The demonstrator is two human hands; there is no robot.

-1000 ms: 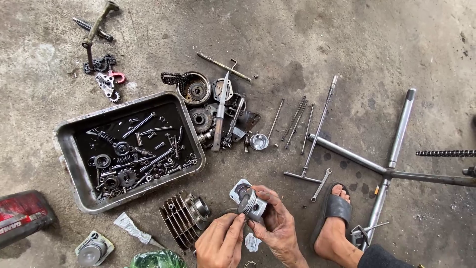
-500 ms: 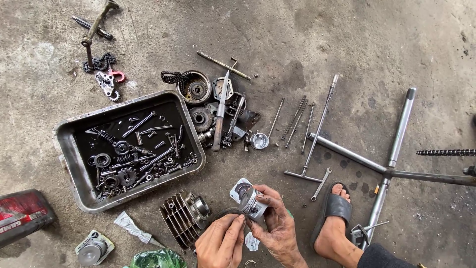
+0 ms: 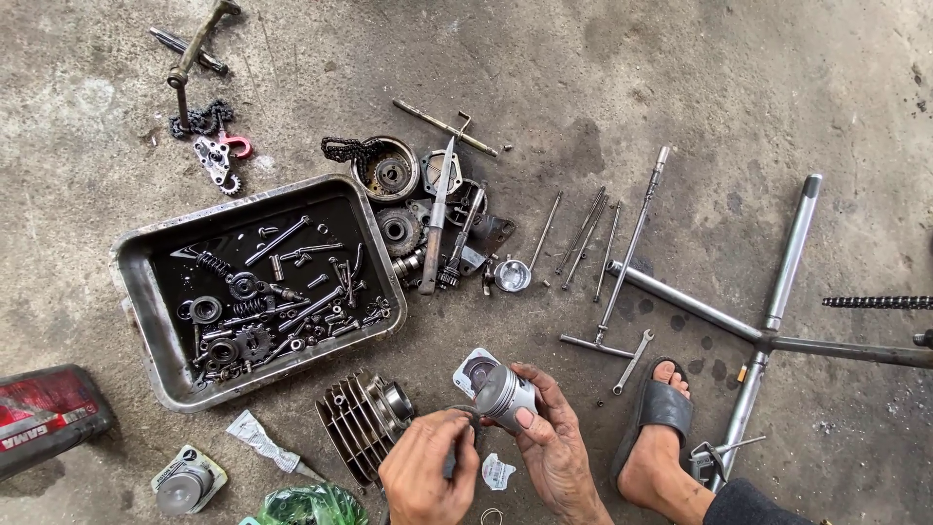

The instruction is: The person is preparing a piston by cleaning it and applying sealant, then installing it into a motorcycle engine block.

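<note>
My right hand point(image 3: 556, 449) grips a small silver piston point(image 3: 502, 392) by its side, crown turned to the left. My left hand point(image 3: 428, 469) is just left of it, its fingertips pinched on a thin dark ring point(image 3: 461, 413) at the piston's edge. Under the piston lies an opened small box point(image 3: 471, 367). A finned engine cylinder point(image 3: 362, 421) rests on the concrete floor right beside my left hand. A torn clear wrapper point(image 3: 497, 472) and a small ring point(image 3: 492, 515) lie between my hands.
A metal tray point(image 3: 146, 301) of oily bolts, springs and gears sits to the left. Gears, a chain, screwdrivers and rods are spread above. A cross wrench point(image 3: 768, 335) lies right, beside my sandalled foot point(image 3: 661, 437). A red container point(image 3: 44, 413), a sealant tube point(image 3: 258, 437) and a boxed piston point(image 3: 187, 481) lie lower left.
The piston has turned in my right hand from end-on to lying sideways. My left hand's fingers have shifted to pinch the thin ring at its edge.
</note>
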